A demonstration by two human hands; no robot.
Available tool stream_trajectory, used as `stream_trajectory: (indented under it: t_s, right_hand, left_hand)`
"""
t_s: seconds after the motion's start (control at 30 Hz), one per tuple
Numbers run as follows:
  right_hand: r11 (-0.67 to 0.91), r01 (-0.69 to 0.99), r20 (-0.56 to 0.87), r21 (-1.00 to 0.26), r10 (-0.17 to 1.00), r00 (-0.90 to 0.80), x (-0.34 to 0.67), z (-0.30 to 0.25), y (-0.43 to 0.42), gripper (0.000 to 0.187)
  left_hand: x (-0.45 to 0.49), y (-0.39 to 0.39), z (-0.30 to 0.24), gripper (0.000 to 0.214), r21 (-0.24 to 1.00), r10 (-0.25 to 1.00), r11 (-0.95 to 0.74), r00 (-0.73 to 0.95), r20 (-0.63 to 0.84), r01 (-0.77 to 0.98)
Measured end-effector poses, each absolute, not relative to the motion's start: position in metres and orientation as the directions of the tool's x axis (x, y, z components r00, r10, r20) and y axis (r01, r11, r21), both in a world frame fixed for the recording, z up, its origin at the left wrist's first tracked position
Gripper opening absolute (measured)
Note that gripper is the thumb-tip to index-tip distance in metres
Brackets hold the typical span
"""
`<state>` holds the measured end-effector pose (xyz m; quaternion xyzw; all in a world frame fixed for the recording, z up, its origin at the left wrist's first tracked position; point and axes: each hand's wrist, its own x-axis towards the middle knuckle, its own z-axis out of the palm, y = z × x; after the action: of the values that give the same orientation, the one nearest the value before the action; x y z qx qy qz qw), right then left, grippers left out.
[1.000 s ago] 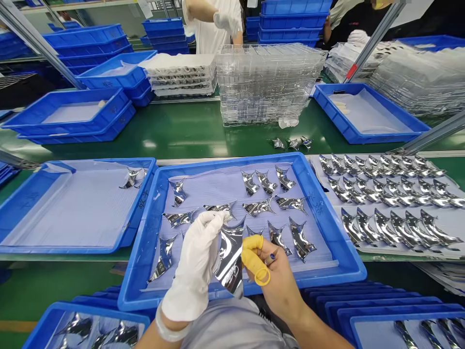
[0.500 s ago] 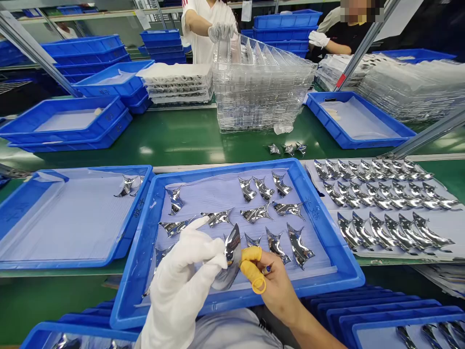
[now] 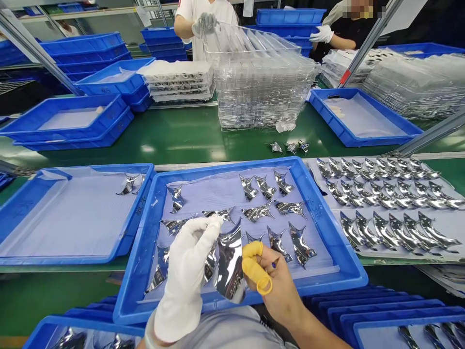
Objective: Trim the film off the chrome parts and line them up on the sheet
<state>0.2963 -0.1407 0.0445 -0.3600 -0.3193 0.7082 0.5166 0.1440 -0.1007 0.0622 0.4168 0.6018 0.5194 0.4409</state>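
Note:
My left hand [image 3: 187,276], in a white glove, and my right hand [image 3: 271,278], with yellow finger cots, both grip a curved mirror-chrome piece [image 3: 228,261] above the blue tray [image 3: 319,286]. The piece stands nearly upright, its lower tip near the tray's front rim. A small blue-tipped item [image 3: 274,264] shows at my right fingers, and I cannot tell what it is. Several similar chrome pieces [image 3: 278,242] lie spaced on the pale liner [image 3: 218,194] in the tray. A few sit right beside my hands, partly hidden by the glove.
Another blue tray [image 3: 72,257] to the left holds one chrome piece [image 3: 129,184]. Rows of chrome pieces lie on a sheet [image 3: 385,203] at right. Beyond, on the green bench [image 3: 181,140], stand clear plastic trays [image 3: 265,92]. A co-worker's gloved hand [image 3: 204,23] grips the top one.
The chrome piece has turned, now showing its broad face, and stands more upright between my hands. The co-worker's gloved hand has lifted the top clear tray higher off the stack.

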Motion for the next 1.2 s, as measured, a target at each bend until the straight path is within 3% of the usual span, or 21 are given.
stream_trajectory:
  t_s: [0.2, 0.5, 0.63, 0.7, 0.77, 0.8, 0.9, 1.03, 1.2]
  right_hand:
    - [-0.384, -0.608, -0.312, -0.695, 0.923, -0.226, 0.292, 0.050, -0.133, 0.045]
    - [-0.405, -0.592, -0.354, -0.697, 0.912, -0.208, 0.292, 0.049, -0.132, 0.042]
    - [-0.408, -0.515, -0.341, -0.754, 0.913, -0.225, 0.293, 0.041, -0.130, 0.040]
    - [-0.383, -0.432, -0.324, -0.816, 0.923, -0.205, 0.294, 0.033, -0.128, 0.041]
    - [-0.355, -0.376, -0.313, -0.856, 0.935, -0.169, 0.297, 0.024, -0.125, 0.045]
    - [-0.348, -0.367, -0.312, -0.863, 0.937, -0.154, 0.299, 0.020, -0.124, 0.047]
    - [-0.351, -0.379, -0.322, -0.856, 0.936, -0.138, 0.303, 0.010, -0.121, 0.051]
    - [-0.345, -0.374, -0.345, -0.861, 0.936, -0.068, 0.305, 0.001, -0.121, 0.053]
    - [-0.322, -0.352, -0.332, -0.879, 0.943, -0.033, 0.306, -0.008, -0.122, 0.055]
  left_hand:
    - [0.149, -0.096, 0.061, 0.036, 0.981, 0.952, 0.190, -0.253, -0.172, 0.048]
    - [0.149, -0.092, 0.048, 0.036, 0.977, 0.965, 0.212, -0.151, -0.213, -0.022]
    - [0.144, -0.090, 0.046, 0.031, 0.997, 0.996, 0.074, 0.048, -0.074, -0.011]
    - [0.136, -0.084, 0.049, 0.026, 0.987, 0.989, -0.097, 0.127, 0.080, 0.127]
    - [0.123, -0.069, 0.054, 0.029, 0.878, 0.961, -0.272, 0.149, 0.232, 0.394]
    - [0.115, -0.058, 0.057, 0.032, 0.767, 0.943, -0.327, 0.139, 0.302, 0.552]
    - [0.085, -0.014, 0.061, 0.030, 0.591, 0.932, -0.303, 0.104, 0.346, 0.748]
    - [0.057, 0.043, 0.050, 0.028, 0.351, 0.968, -0.187, 0.111, 0.225, 0.918]
    - [0.056, 0.069, 0.027, 0.025, 0.082, 0.991, -0.129, 0.125, 0.054, 0.988]
